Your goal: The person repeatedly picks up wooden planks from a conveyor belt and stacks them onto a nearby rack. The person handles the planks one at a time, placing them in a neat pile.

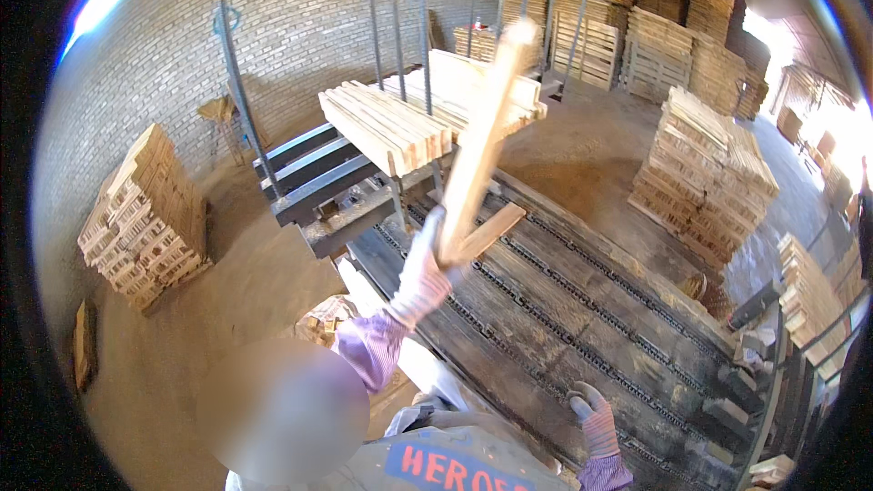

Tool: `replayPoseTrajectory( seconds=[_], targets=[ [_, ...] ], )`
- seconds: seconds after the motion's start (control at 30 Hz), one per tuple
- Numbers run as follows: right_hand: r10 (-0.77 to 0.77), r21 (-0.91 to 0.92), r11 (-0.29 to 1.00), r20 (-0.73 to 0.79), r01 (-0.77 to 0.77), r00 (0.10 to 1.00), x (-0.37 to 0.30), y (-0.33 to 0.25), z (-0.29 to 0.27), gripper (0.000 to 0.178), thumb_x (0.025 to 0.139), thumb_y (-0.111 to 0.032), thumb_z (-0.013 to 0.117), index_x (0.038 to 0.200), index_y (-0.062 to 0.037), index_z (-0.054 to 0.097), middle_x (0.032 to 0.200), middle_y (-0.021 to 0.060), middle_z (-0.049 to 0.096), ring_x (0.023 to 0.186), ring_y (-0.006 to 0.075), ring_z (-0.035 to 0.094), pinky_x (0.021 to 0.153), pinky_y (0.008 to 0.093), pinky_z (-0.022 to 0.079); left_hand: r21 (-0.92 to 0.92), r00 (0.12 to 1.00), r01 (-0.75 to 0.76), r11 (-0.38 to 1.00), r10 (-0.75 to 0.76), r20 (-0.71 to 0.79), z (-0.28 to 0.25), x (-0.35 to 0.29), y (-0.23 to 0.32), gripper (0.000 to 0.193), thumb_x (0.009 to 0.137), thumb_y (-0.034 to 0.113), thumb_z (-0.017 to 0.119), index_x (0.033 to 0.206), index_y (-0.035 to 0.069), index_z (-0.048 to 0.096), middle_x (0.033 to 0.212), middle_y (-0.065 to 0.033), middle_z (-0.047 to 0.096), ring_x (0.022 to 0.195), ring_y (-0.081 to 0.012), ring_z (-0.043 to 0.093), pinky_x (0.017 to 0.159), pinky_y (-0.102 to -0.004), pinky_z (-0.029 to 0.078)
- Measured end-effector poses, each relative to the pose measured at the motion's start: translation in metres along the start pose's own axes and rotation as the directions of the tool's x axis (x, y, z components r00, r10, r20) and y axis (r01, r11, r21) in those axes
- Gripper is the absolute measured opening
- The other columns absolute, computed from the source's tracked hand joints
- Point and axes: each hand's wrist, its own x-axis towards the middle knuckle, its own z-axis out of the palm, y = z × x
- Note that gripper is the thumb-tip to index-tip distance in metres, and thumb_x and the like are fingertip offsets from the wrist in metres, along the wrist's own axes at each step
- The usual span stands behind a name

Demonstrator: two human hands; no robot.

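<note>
Dark chain conveyor below, pale plank tilted up from clasping left hand, well apart from empty right hand.

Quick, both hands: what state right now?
Left hand: closed on the lower end of a wooden board.
Right hand: open, fingers loosely bent, nothing seen in it.

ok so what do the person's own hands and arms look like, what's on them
The left hand and the right hand wear gloves with pale, pinkish knit cuffs and greyer finger areas. Purple long sleeves cover the forearms: the left sleeve looks loose, and the right sleeve shows only near the cuff. No cables or markings can be made out.
</note>
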Motion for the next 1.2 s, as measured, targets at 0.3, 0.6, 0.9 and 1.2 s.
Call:
replayPoseTrajectory(
  seconds=[0.3,0.6,0.9,1.2],
  targets=[
    [0.060,0.145,0.987,0.023,-0.063,0.998,0.017,-0.025,0.054,0.049,0.098,-0.018,0.068,0.141,0.0010,0.056,0.116,0.0076,0.072,0.099,0.0137,0.067,0.084,0.0296,0.056,0.100,0.764,0.330,0.939,-0.204,-0.612,-0.093,0.172,-0.115,0.116,0.085,0.043,0.081,0.161,-0.002,0.006,0.158,-0.0388,0.018,0.136,-0.0536,0.045,0.111,-0.0488,0.044],
    [-0.002,-0.095,0.995,0.010,0.003,1.000,0.053,-0.059,0.160,0.045,0.094,-0.015,0.068,0.134,0.0041,0.060,0.118,0.0135,0.072,0.110,0.0195,0.066,0.098,0.0325,0.050,-0.475,0.841,0.250,0.844,-0.432,-0.325,-0.097,0.211,-0.188,0.123,0.078,0.035,0.088,0.164,0.003,0.005,0.162,-0.0306,0.013,0.142,-0.0407,0.037,0.117,-0.0421,0.038],
    [0.075,0.132,0.988,0.037,-0.079,0.996,0.072,-0.045,0.249,0.042,0.098,-0.011,0.067,0.139,-0.0021,0.059,0.118,0.0061,0.072,0.103,0.0130,0.065,0.088,0.0287,0.053,-0.328,0.917,0.227,0.917,-0.314,-0.244,-0.116,0.180,-0.165,0.122,0.087,0.053,0.079,0.163,0.000,0.000,0.161,-0.0336,0.004,0.144,-0.0456,0.032,0.118,-0.0422,0.036],
    [-0.072,-0.209,0.973,0.148,0.102,0.986,0.050,-0.116,0.307,0.037,0.100,-0.012,0.063,0.136,0.0003,0.061,0.128,0.0103,0.067,0.117,0.0185,0.061,0.100,0.0316,0.050,-0.471,0.949,0.153,0.868,0.004,0.316,-0.212,0.085,-0.140,0.053,0.102,0.016,0.067,0.150,0.004,0.050,0.151,-0.0096,0.052,0.139,-0.0203,0.048,0.117,-0.0366,0.037]
  ],
)
